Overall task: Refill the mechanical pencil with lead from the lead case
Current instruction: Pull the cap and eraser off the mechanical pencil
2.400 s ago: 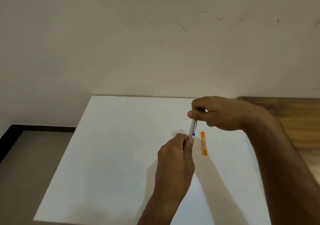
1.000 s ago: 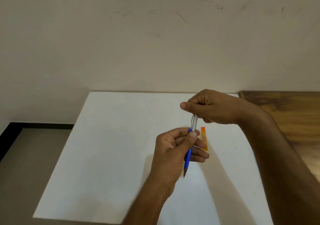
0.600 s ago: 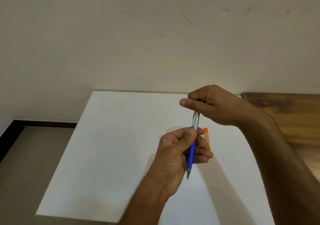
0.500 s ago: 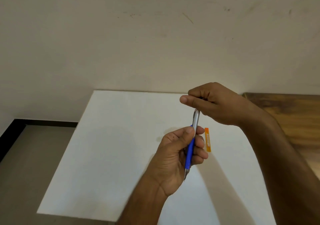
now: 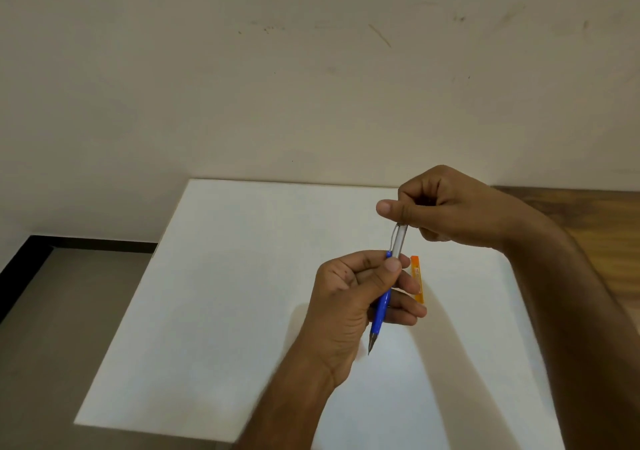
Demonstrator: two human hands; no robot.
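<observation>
Head view | left hand grips mechanical pencil mid-barrel, tip down, above counter | right hand pinches its top end | orange lead case lies on counter toward right edge

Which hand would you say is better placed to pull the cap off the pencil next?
Right. The right hand already pinches the top end of the mechanical pencil, while the left hand grips its barrel to steady it.
</observation>
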